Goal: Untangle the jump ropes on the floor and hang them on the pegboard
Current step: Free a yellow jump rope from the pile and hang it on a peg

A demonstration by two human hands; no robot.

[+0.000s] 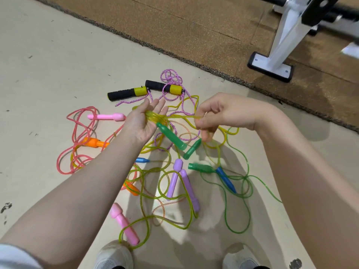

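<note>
Yellow jump rope stretched between both hands above the floor tangle, coils lying across the palm of the left hand with fingers straight, right hand pinching a strand, green handle dangling below the left palm.

Pale beige floor marked with dark scuffs, brown speckled mat laid toward twelve o'clock, white metal stand seen at one o'clock.

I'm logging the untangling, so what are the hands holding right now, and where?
Both hold the yellow rope. Its coils lie bunched across the left hand's open palm; the right hand pinches a strand. Two green handles dangle below.
</note>
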